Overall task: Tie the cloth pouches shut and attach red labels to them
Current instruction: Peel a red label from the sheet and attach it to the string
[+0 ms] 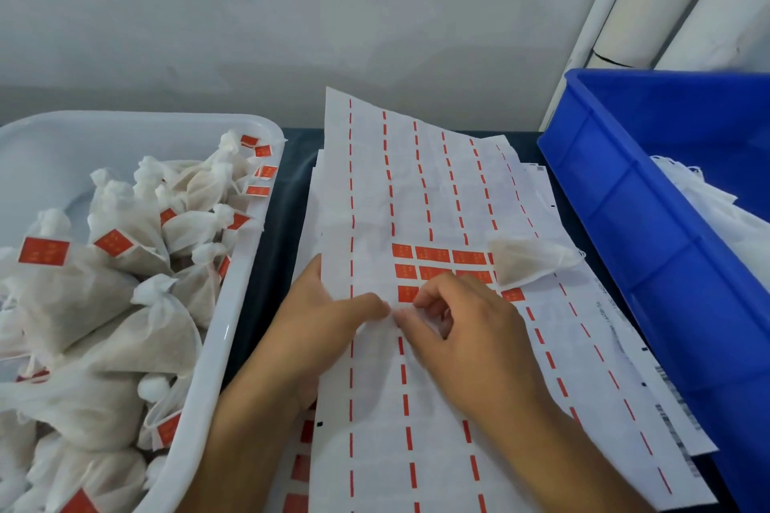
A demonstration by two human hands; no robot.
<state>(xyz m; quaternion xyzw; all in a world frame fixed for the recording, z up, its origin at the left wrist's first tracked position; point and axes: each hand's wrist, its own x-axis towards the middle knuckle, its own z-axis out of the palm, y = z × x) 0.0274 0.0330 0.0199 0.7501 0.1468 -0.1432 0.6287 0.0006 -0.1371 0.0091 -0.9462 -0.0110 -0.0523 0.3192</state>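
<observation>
A stack of white label sheets (416, 196) lies in the middle, with a block of red labels (433, 256) left on the top sheet. One filled cloth pouch (529, 258) lies on the sheet at the right. My left hand (329, 321) grips the sheet's left edge, thumb on top. My right hand (466, 321) has its fingers curled, fingertips at the lowest row of red labels; whether a label is pinched I cannot tell.
A white tub (233, 337) on the left holds several tied pouches with red labels (43, 251). A blue crate (650, 229) on the right holds white cloth (716, 212). A grey wall stands behind, white pipes at top right.
</observation>
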